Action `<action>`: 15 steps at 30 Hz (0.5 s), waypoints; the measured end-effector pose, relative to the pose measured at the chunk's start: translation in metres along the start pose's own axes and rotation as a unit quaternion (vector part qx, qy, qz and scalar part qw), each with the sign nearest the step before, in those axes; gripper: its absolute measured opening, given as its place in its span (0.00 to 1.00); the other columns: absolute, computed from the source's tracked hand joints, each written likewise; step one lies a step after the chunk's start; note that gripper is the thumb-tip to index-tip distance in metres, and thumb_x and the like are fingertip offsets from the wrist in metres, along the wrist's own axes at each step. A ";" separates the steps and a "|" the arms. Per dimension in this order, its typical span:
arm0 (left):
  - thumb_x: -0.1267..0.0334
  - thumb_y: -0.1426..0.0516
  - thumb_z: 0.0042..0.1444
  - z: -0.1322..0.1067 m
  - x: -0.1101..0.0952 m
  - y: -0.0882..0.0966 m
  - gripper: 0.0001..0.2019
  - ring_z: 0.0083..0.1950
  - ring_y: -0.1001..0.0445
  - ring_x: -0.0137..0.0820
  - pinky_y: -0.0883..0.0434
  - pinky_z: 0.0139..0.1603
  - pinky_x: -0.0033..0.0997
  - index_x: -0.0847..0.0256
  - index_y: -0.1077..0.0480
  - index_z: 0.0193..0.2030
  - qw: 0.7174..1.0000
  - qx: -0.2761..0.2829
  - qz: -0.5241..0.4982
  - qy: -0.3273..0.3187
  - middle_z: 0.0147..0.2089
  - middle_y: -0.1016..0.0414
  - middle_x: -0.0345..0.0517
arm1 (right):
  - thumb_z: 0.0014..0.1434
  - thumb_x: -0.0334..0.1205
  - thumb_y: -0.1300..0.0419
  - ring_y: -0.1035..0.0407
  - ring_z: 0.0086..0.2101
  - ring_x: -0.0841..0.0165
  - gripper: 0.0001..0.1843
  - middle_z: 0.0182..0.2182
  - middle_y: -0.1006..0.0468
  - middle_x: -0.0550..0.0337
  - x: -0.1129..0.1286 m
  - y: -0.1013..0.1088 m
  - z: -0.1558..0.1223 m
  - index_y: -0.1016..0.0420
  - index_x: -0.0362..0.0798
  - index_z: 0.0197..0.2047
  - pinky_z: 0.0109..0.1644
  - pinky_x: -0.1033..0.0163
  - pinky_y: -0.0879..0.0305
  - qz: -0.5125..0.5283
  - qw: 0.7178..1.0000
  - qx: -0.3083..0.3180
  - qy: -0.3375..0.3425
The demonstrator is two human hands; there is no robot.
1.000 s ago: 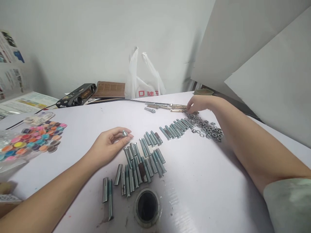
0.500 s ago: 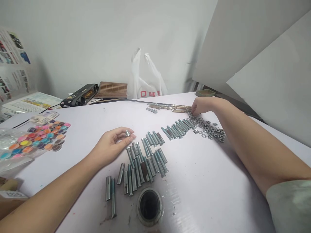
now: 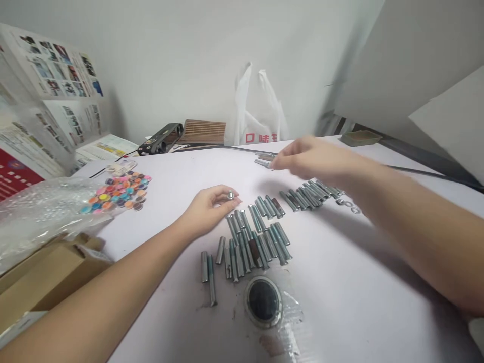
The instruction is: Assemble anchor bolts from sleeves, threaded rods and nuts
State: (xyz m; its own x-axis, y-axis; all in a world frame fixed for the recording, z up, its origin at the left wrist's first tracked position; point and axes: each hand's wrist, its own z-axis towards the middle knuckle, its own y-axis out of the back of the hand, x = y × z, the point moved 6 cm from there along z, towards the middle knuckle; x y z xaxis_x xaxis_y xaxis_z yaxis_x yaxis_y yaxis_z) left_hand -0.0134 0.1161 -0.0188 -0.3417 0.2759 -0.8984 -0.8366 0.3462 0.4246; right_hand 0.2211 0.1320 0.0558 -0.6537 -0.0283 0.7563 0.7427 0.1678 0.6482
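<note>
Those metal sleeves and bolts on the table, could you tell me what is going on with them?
A person sits at a white table covered with metal sleeves. The left hand rests on the table, pinching a small bolt upright in its fingers. The right hand hovers, blurred, above a farther row of sleeves; whether it holds anything is unclear. Washers lie beside that row.

A small silver bolt (image 3: 230, 194) stands upright, head up, pinched at the left hand's (image 3: 207, 210) fingertips on the white table.
</note>
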 end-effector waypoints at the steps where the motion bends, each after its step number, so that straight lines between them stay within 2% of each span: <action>1: 0.52 0.38 0.54 0.000 0.001 -0.001 0.16 0.46 0.24 0.36 0.29 0.50 0.37 0.62 0.29 0.43 1.000 0.005 -0.011 -0.004 0.43 0.23 0.49 | 0.50 0.56 0.35 0.48 0.20 0.74 0.20 0.19 0.38 0.59 0.014 -0.022 -0.002 0.26 0.45 0.30 0.22 0.63 0.54 0.019 0.999 0.007 0.025; 3: 0.53 0.38 0.54 0.001 0.002 -0.002 0.16 0.46 0.24 0.36 0.29 0.51 0.37 0.63 0.29 0.43 0.999 0.011 -0.026 -0.015 0.43 0.23 0.50 | 0.52 0.54 0.36 0.52 0.18 0.75 0.19 0.18 0.42 0.61 0.031 -0.058 -0.002 0.30 0.45 0.26 0.21 0.63 0.56 0.043 0.998 0.019 0.041; 6: 0.54 0.39 0.55 0.001 0.001 -0.002 0.15 0.47 0.24 0.36 0.30 0.52 0.37 0.63 0.30 0.43 0.999 0.018 -0.026 -0.028 0.44 0.23 0.50 | 0.53 0.49 0.39 0.55 0.17 0.77 0.19 0.16 0.46 0.63 0.036 -0.086 0.001 0.37 0.45 0.21 0.20 0.64 0.59 0.063 0.996 0.026 0.051; 10: 0.57 0.40 0.56 0.001 -0.002 -0.003 0.15 0.48 0.24 0.36 0.30 0.52 0.37 0.63 0.29 0.47 0.999 0.031 -0.014 -0.036 0.45 0.23 0.49 | 0.54 0.46 0.41 0.56 0.17 0.77 0.16 0.15 0.47 0.65 0.029 -0.099 0.004 0.36 0.45 0.21 0.19 0.65 0.61 0.105 0.989 0.072 0.076; 15: 0.58 0.40 0.56 0.001 -0.004 -0.002 0.14 0.49 0.25 0.36 0.30 0.53 0.37 0.64 0.29 0.46 0.999 0.027 -0.014 -0.041 0.45 0.24 0.49 | 0.54 0.47 0.41 0.55 0.17 0.77 0.16 0.15 0.46 0.65 0.027 -0.103 0.005 0.33 0.44 0.22 0.19 0.66 0.60 0.104 0.989 0.069 0.076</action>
State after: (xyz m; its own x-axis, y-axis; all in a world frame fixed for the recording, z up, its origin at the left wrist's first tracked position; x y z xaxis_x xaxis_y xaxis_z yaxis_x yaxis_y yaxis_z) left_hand -0.0096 0.1152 -0.0161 -0.2803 0.3382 -0.8983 -0.8198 0.4025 0.4073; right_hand 0.1266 0.1185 0.0087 -0.4523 -0.1247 0.8831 0.8249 0.3178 0.4674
